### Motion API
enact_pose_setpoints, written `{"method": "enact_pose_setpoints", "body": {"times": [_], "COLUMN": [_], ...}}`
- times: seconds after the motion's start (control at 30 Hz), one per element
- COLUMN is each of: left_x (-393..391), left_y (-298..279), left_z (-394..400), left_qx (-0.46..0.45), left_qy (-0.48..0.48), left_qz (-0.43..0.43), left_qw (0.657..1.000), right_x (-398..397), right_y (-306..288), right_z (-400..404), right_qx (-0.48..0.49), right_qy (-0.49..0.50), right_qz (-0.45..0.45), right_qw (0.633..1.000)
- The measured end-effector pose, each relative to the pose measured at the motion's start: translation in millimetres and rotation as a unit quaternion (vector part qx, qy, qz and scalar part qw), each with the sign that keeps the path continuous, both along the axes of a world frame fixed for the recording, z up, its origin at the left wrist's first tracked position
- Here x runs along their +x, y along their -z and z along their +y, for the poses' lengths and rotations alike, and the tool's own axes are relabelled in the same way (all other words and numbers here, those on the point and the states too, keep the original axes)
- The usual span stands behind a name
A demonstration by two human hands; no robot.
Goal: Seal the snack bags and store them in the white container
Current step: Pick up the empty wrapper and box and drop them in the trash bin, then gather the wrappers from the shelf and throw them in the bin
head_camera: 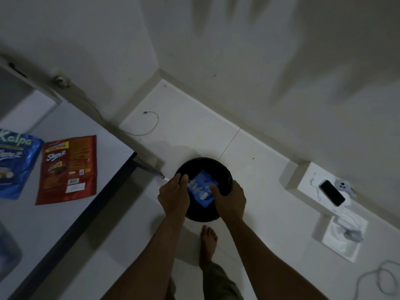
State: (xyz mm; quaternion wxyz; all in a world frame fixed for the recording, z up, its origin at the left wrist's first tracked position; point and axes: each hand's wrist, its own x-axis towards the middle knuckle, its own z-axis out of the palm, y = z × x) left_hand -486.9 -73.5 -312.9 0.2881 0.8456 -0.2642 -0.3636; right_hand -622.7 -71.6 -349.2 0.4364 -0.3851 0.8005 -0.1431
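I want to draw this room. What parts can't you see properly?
- Head view: black bin, inside hidden by both hands and the small blue packet.
- Blue snack bag on the table, cut off by the left edge.
- Packet's writing: blurred, too small.
- Left hand, right hand: fingers partly hidden.

A small blue snack packet (201,187) with white print shows against the black round bin (225,180). At the table's left edge lies a blue bag (15,163) lettered in pale green and white; beside it, a red-brown bag (67,169) with a yellow banner and white label (print too blurred to read). The table (43,224) is white with a dark edge. A black phone (332,192) rests on a white ledge (307,180). Floor tiles (259,161) are off-white.
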Motion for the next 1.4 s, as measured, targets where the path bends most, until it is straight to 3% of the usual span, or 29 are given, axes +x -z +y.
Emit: {"method": "enact_pose_setpoints", "body": {"times": [0.27, 0.47, 0.67, 0.9, 1.13, 1.4], "left_x": [0, 11, 49, 129, 199, 264], "left_y": [-57, -106, -166, -191, -178, -165], "left_z": [0, 16, 39, 111, 198, 203], "left_qx": [-0.042, -0.129, -0.168, -0.209, -0.159, -0.136], "left_qy": [0.022, -0.075, -0.100, -0.146, -0.177, -0.189], "left_qz": [-0.002, 0.109, 0.123, 0.071, 0.019, -0.061], "left_qw": [0.999, 0.983, 0.973, 0.964, 0.971, 0.971], "right_x": [0, 12, 43, 98, 168, 256], "right_y": [-65, -129, -182, -225, -231, -215], "right_z": [-24, -23, -14, 22, 68, 58], "right_qx": [-0.048, -0.122, -0.142, -0.181, -0.201, -0.212], "right_qy": [-0.016, -0.021, -0.021, -0.109, -0.211, -0.314], "right_qz": [-0.026, -0.059, -0.124, -0.144, -0.142, -0.089], "right_qw": [0.998, 0.991, 0.982, 0.967, 0.946, 0.921]}}
